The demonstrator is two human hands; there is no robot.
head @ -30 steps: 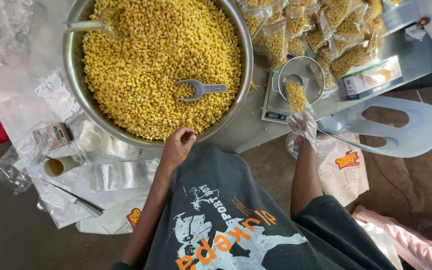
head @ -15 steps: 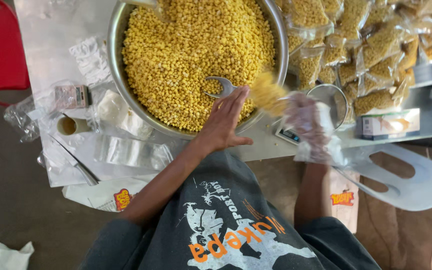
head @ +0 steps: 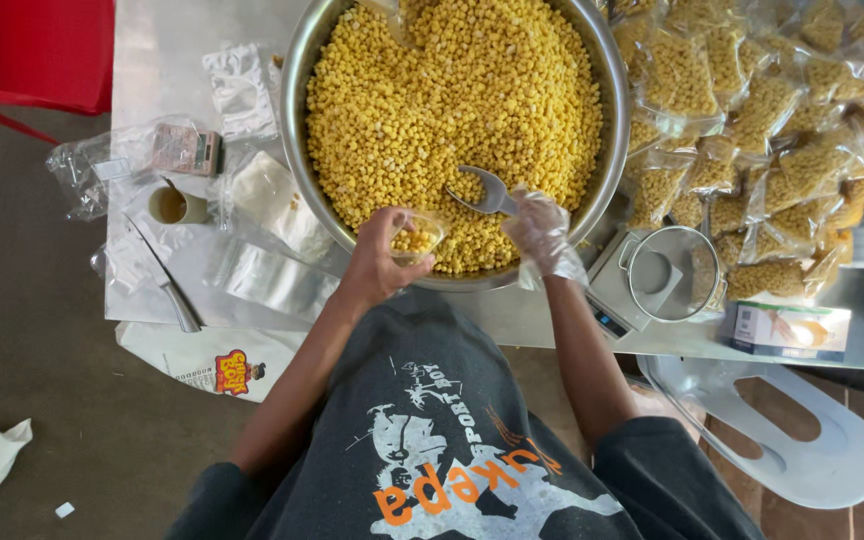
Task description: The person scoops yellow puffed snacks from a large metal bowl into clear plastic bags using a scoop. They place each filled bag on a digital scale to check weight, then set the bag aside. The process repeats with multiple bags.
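My left hand (head: 377, 262) pinches a small bag (head: 417, 238); at three o'clock, my gloved right hand (head: 542, 232) grips the scoop (head: 484, 190).

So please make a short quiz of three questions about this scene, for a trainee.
1. True or false: the right hand, in a clear plastic glove, holds the grey metal scoop.
2. What does the left hand hold: A) small clear plastic bag B) knife C) cup?
3. The round steel bowl holds yellow ____.

Key: 1 true; 2 A; 3 puffed snacks.
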